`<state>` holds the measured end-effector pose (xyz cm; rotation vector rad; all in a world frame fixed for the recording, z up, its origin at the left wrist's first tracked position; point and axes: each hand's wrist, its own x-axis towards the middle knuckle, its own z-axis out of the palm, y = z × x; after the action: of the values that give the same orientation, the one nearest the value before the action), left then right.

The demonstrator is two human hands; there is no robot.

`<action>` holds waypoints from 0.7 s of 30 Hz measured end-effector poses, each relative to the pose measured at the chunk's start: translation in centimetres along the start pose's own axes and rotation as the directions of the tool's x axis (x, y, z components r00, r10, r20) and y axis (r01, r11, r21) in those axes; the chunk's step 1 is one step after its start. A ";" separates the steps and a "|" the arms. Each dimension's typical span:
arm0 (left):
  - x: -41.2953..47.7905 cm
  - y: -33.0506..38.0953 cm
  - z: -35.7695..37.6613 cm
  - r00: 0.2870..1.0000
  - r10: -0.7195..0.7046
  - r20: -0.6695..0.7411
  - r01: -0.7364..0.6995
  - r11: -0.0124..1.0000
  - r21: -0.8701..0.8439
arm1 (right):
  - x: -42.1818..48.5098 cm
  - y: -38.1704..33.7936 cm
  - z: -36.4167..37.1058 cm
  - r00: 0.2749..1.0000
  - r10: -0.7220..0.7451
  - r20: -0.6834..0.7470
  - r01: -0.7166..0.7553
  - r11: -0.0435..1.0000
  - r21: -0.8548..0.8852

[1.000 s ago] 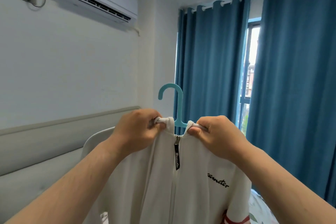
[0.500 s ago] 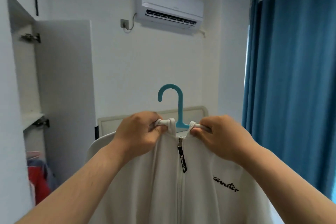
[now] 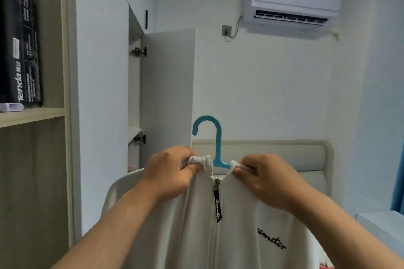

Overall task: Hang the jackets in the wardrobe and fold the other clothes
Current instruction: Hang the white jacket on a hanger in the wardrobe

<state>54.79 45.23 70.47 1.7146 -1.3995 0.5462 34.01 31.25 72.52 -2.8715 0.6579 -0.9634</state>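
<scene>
A white zip-up jacket (image 3: 196, 225) with black script on its chest hangs on a blue plastic hanger (image 3: 215, 140), held up in front of me. My left hand (image 3: 170, 172) grips the left side of the collar together with the hanger's shoulder. My right hand (image 3: 264, 179) grips the right side of the collar the same way. The hook stands upright between my hands. The zip is closed to the top, with a black pull tab hanging down. Behind and left, the wardrobe (image 3: 102, 94) has one door (image 3: 168, 94) swung open.
An open shelf unit (image 3: 32, 116) with a black box (image 3: 20, 39) on it stands at the near left. A padded headboard (image 3: 284, 155) runs behind the jacket, under an air conditioner (image 3: 293, 4). A blue curtain (image 3: 399, 192) edges the right side.
My view has swung left, from the curtains to the wardrobe and shelves. Both hands keep the same grip on the collar and hanger, carrying the jacket along.
</scene>
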 end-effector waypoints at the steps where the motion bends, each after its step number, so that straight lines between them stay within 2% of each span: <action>1: 0.2 -1.4 0.1 1.000 -0.010 -0.002 0.010 1.000 0.001 | 1.0 -0.2 1.1 1.000 -0.005 0.006 0.004 1.000 0.006; 8: 2.6 -10.1 2.2 0.999 -0.033 0.006 0.033 0.999 0.014 | 7.5 -0.3 8.4 0.999 0.016 0.034 -0.017 0.999 0.041; 15: 5.1 -16.0 5.5 0.999 -0.049 0.019 0.049 0.999 -0.006 | 12.9 1.7 14.1 0.995 0.045 0.086 -0.053 0.994 0.093; 21: 7.7 -21.4 9.7 0.990 -0.135 0.050 0.137 0.990 -0.035 | 18.0 4.3 19.5 0.992 0.064 0.105 -0.071 0.996 0.060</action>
<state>75.58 33.44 63.92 1.7871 -1.3062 0.4035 56.65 18.18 66.29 -2.8017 0.6981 -0.8068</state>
